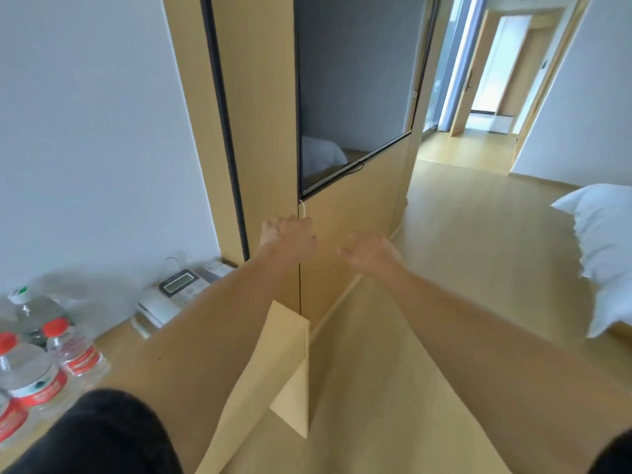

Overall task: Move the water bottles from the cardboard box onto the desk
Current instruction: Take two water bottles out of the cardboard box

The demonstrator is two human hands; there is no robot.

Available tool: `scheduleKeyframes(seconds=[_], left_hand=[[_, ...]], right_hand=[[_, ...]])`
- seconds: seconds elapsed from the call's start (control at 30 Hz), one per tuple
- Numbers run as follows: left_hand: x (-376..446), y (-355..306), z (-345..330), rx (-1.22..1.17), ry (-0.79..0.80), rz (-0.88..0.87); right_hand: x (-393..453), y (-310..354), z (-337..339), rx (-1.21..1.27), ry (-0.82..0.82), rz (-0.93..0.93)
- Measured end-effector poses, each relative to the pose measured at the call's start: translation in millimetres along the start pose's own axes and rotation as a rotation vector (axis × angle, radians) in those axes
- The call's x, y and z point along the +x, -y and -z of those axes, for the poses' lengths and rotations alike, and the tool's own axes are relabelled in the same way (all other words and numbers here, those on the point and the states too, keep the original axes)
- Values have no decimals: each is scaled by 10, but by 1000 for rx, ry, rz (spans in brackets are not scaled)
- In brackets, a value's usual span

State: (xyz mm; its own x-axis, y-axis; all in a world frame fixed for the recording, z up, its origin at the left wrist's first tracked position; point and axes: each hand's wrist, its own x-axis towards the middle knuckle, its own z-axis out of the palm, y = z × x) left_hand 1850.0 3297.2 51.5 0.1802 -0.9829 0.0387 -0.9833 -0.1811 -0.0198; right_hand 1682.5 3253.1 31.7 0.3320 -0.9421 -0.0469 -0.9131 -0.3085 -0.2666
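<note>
Both hands empty, fingers loosely spread — left hand (290, 238), right hand (371, 252) at centre frame; bottles (41, 367) stand lower left on the bench (136, 350) — apparently already unloaded.

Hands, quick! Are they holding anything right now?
Left hand: open, fingers loosely curled, holding nothing.
Right hand: open, holding nothing.

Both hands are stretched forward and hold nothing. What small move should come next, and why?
Probably lower both hands toward the cardboard box below them. The left hand and right hand are empty with loose fingers, some water bottles already stand on the desk, and the box's inside is not visible.
</note>
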Motion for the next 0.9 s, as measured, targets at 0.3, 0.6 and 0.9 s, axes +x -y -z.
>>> scheduleKeyframes(seconds=[0.3,0.6,0.9], left_hand=[[383,-2032,-191,-91,122,-199],[955,-3370,-263,-67,169,-378],[2132,-4438,-538,-41,179,-552]], right_hand=[[-386,-2092,327,21,-68,-269],[-609,-3442,580,57,-82,-533],[139,-4407,797,87,-72,-701]])
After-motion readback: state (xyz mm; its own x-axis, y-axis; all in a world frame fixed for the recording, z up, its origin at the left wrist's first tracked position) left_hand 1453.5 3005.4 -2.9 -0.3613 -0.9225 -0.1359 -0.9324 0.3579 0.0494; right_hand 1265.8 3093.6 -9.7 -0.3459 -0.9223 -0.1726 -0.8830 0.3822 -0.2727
